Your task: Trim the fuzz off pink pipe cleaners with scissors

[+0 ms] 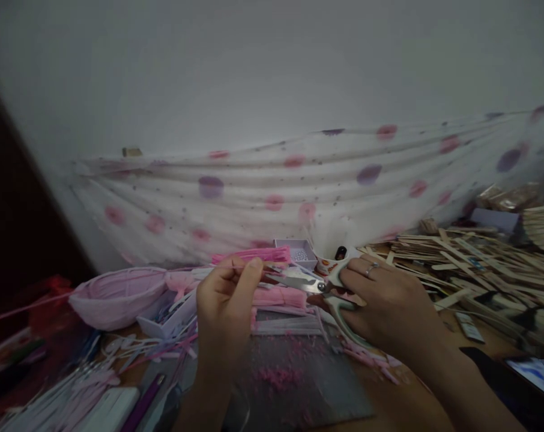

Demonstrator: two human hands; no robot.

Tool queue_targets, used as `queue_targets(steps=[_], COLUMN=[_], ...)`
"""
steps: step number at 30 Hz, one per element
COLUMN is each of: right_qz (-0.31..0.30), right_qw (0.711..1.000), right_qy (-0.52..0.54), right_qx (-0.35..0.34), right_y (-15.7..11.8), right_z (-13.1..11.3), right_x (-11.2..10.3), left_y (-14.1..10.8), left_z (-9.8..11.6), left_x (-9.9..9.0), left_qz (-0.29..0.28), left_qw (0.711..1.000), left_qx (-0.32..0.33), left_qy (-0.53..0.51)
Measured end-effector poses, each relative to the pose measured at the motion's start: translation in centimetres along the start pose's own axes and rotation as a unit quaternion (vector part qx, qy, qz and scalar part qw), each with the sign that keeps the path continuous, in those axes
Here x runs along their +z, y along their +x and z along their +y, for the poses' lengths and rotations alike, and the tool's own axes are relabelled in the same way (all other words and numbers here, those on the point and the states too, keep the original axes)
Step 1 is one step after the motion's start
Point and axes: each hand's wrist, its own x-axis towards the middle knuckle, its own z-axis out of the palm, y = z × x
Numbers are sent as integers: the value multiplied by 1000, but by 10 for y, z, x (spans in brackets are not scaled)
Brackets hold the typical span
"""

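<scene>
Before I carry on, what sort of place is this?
Probably a home craft table: there are scissors in the right hand, a bundle of pink strips, and a heap of flat wooden sticks.

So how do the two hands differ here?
The left hand pinches what looks like a thin pink strand; the right hand holds scissors. The right hand wears a ring; none shows on the left hand. The left hand stands nearly upright, while the right hand slants in from the lower right. Both are ungloved.
</scene>
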Motion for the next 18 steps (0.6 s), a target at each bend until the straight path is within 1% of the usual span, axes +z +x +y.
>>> queue_targets(steps=[5, 11, 14, 16, 18], right_qz=[3, -2, 12, 33, 33], right_qw=[1000, 1000, 1000, 998, 990], right_qy=[-1, 10, 17, 47, 121], right_qx=[-7, -9, -12, 11, 66], right_y=[0, -2, -2, -1, 1], right_z=[1, 0, 1, 4, 7], right_x=[0, 2, 5, 5, 4], left_y=[1, 2, 2, 2, 2], left_z=[-1, 0, 1, 2, 1], left_x=[0, 1, 1, 1, 3], left_qz=[3, 2, 4, -2, -13], left_qw=[1000, 1000, 1000, 1000, 999], left_qx=[8, -6, 2, -4, -19], left_qy=[-1, -28, -29, -27, -29])
